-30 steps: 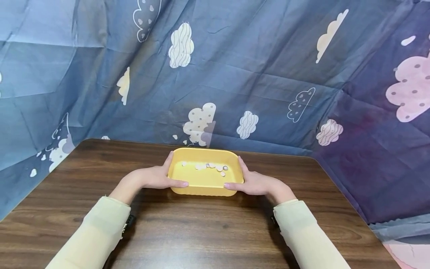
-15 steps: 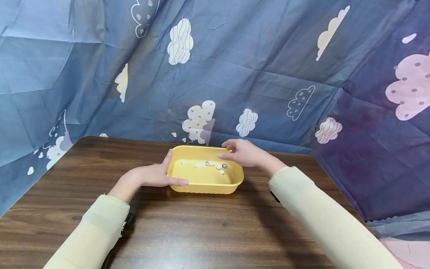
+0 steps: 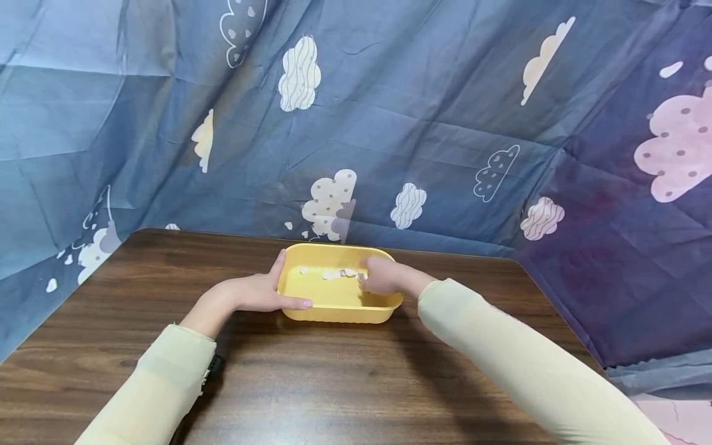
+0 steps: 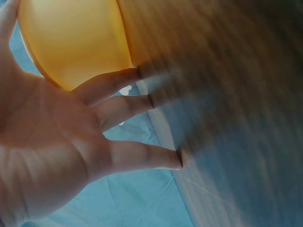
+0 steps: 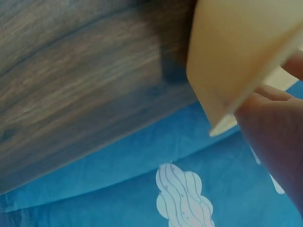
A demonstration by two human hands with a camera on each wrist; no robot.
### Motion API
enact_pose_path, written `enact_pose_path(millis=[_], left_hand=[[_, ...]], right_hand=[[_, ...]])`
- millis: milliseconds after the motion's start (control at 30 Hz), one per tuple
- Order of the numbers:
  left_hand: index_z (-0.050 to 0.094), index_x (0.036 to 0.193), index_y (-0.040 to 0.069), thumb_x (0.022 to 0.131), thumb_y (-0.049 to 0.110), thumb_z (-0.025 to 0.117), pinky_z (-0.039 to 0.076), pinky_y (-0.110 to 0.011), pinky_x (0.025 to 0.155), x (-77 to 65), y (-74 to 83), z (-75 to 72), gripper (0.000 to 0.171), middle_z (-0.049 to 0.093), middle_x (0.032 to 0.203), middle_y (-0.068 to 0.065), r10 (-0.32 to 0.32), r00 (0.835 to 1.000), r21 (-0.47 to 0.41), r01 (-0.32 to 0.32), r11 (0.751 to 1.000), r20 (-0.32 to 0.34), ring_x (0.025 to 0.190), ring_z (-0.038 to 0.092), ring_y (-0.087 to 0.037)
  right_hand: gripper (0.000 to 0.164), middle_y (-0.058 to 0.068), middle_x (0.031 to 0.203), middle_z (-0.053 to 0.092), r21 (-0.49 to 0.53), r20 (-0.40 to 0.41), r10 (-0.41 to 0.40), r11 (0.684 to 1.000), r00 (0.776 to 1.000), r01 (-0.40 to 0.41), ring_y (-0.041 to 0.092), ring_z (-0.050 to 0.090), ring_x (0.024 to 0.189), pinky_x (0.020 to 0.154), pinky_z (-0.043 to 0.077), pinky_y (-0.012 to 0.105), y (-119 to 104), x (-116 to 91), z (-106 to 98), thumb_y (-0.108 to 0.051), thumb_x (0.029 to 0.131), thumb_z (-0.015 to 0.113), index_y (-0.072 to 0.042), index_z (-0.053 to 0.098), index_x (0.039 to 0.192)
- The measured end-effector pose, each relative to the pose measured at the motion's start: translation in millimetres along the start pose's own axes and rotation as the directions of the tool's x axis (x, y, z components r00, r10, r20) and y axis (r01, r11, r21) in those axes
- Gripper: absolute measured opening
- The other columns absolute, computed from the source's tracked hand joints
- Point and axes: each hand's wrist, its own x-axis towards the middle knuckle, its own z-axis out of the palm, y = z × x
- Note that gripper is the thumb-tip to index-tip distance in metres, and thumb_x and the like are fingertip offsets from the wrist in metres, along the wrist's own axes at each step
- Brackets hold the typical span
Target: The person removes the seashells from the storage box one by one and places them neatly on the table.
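Observation:
A shallow yellow plastic box [image 3: 345, 314] stands on the table, with several small round discs [image 3: 334, 274], pale and silvery, scattered on its floor. My left hand [image 3: 256, 293] spans the box's left end, thumb lying along the front rim and forefinger at the back corner. In the left wrist view, three spread, straight fingers [image 4: 142, 154] reach down beside the box to the table. Over the right rim, my right hand [image 3: 384, 276] dips inside, blurred, fingertips right at the discs. The box wall [image 5: 236, 56] hides most of those fingers in the right wrist view; I cannot tell whether they hold a disc.
The dark wood table [image 3: 328, 377] extends on all sides of the box, its back edge close behind it. A blue cloth [image 3: 367, 142] printed with clouds hangs behind the table and continues along the right side.
My right hand has let go of the box's right end, lifted over the rim and come down inside among the discs. The left hand and the box keep their places.

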Motion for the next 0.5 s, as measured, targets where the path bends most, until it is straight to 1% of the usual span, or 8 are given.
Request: enact_pose_path(millis=[33,133,233,300,367,433,467,500], left_hand=[[-0.028,0.165,0.006,0.085,0.079,0.07,0.044,-0.055,0.118,0.4,-0.1,0.0,0.146,0.046,0.159,-0.034,0.0,1.0,-0.002,0.0,1.0,0.001,0.143,0.056,-0.04],[-0.027,0.165,0.006,0.085,0.079,0.07,0.045,-0.055,0.118,0.9,-0.3,0.5,0.146,0.047,0.159,-0.034,0.002,1.0,-0.005,-0.002,1.0,0.002,0.142,0.057,-0.04],[-0.027,0.165,0.006,0.085,0.079,0.07,0.046,-0.055,0.116,0.8,0.0,1.6,0.145,0.049,0.157,-0.034,0.002,1.0,-0.01,-0.002,1.0,0.004,0.14,0.059,-0.039],[-0.026,0.165,0.006,0.085,0.078,0.07,0.046,-0.055,0.115,0.4,0.4,1.9,0.145,0.051,0.155,-0.033,0.002,1.0,-0.013,-0.002,1.0,0.002,0.139,0.06,-0.039],[-0.026,0.165,0.006,0.085,0.078,0.07,0.046,-0.055,0.115,-0.2,0.9,1.8,0.145,0.051,0.155,-0.034,0.003,1.0,-0.013,-0.003,1.0,-0.003,0.139,0.059,-0.039],[-0.027,0.165,0.006,0.085,0.078,0.07,0.046,-0.055,0.116,-0.7,1.0,1.7,0.145,0.051,0.155,-0.035,0.005,1.0,-0.012,-0.005,1.0,-0.009,0.14,0.059,-0.04],[-0.027,0.165,0.006,0.085,0.078,0.07,0.046,-0.055,0.116,-0.8,0.8,1.8,0.145,0.05,0.156,-0.035,0.006,1.0,-0.011,-0.006,1.0,-0.012,0.14,0.058,-0.041],[-0.027,0.165,0.006,0.085,0.078,0.07,0.046,-0.055,0.116,-0.9,0.6,2.0,0.144,0.05,0.156,-0.035,0.007,1.0,-0.009,-0.007,1.0,-0.013,0.141,0.058,-0.041]], right_hand=[[0.044,0.005,0.077,0.058,-0.02,-0.001,-0.008,1.0,1.0,0.008,0.018,0.055,0.071,0.071,0.047,0.025,-0.6,0.9,2.1,-0.009,0.095,0.059,0.011,0.06,0.135],[0.025,0.003,0.075,0.048,-0.091,0.012,-0.009,0.996,1.0,0.01,0.018,0.046,0.069,0.064,0.038,0.023,-4.1,4.3,7.5,-0.005,0.088,0.058,0.008,0.064,0.109],[0.011,0.005,0.077,0.049,-0.106,0.041,0.011,0.994,0.999,-0.006,0.019,0.046,0.071,0.063,0.039,0.025,-9.5,7.5,13.1,-0.003,0.085,0.056,0.002,0.06,0.094],[0.02,0.01,0.09,0.06,-0.09,0.055,0.029,0.996,0.998,-0.024,0.021,0.053,0.081,0.073,0.047,0.026,-14.0,9.1,17.2,-0.003,0.087,0.054,0.005,0.062,0.103],[0.033,0.018,0.11,0.067,-0.026,0.059,0.052,0.998,0.997,-0.051,0.026,0.06,0.097,0.089,0.053,0.032,-19.0,10.4,21.4,-0.003,0.089,0.052,0.009,0.063,0.118],[0.049,0.023,0.136,0.065,0.044,0.045,0.05,0.998,0.998,-0.052,0.03,0.062,0.121,0.11,0.05,0.038,-23.4,11.7,25.1,-0.003,0.091,0.049,0.01,0.057,0.138],[0.055,0.024,0.146,0.061,0.083,0.035,0.039,0.996,0.999,-0.042,0.032,0.059,0.133,0.119,0.045,0.041,-25.1,12.2,27.1,-0.003,0.093,0.048,0.01,0.053,0.146],[0.057,0.025,0.152,0.058,0.118,0.024,0.02,0.993,1.0,-0.023,0.034,0.055,0.142,0.124,0.041,0.043,-26.2,12.8,28.9,-0.003,0.095,0.046,0.01,0.05,0.15]])
